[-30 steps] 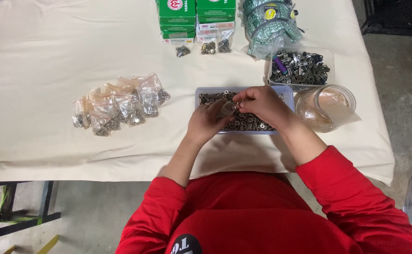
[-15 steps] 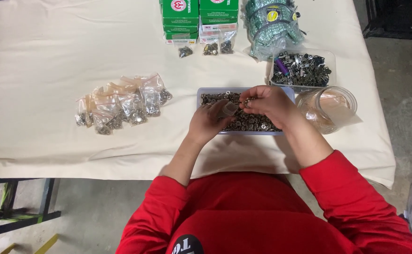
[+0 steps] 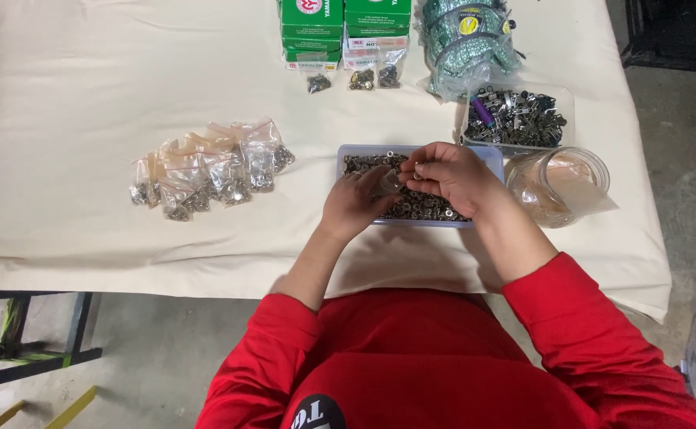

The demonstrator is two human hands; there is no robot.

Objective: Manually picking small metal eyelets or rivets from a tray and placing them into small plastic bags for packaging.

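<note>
A shallow lavender tray (image 3: 491,155) full of small metal nuts sits on the cream tablecloth right in front of me. Both hands hover over it. My left hand (image 3: 356,202) pinches a small clear plastic bag (image 3: 390,182) at its mouth. My right hand (image 3: 451,176) is curled just right of that bag, fingertips pinched together on small metal pieces at the bag's opening. What exactly lies between the right fingertips is too small to tell.
Several filled clear bags (image 3: 209,169) lie in a pile to the left. A clear tray of metal parts (image 3: 516,117), a clear round tub (image 3: 558,184), green boxes (image 3: 344,25), a bundle of green packets (image 3: 467,40) and three small bags (image 3: 354,79) stand at the back and right.
Both hands stay over the tray; the right fingers have shifted slightly at the bag's mouth. Nothing else on the table has moved.
</note>
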